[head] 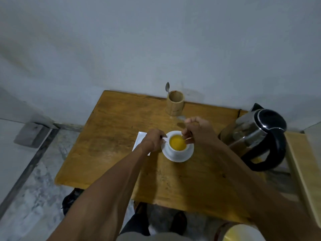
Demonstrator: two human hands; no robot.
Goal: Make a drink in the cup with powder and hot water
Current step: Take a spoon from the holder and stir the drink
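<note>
A white cup (175, 151) full of yellow-orange drink (177, 142) stands on a white saucer (188, 156) in the middle of the wooden table (111, 140). My left hand (153, 140) grips the cup's handle at its left side. My right hand (197, 130) hovers over the cup's right rim with fingers pinched on a thin handle, probably a spoon (186, 139), whose end dips into the drink. The spoon is mostly hidden by my fingers.
A steel kettle (257, 136) with black lid and handle stands at the table's right edge. A bamboo holder (174, 105) with a spoon (167, 87) stands at the back by the wall. A white sheet (139, 138) lies under my left hand. A yellow-lidded container (243, 232) sits bottom right.
</note>
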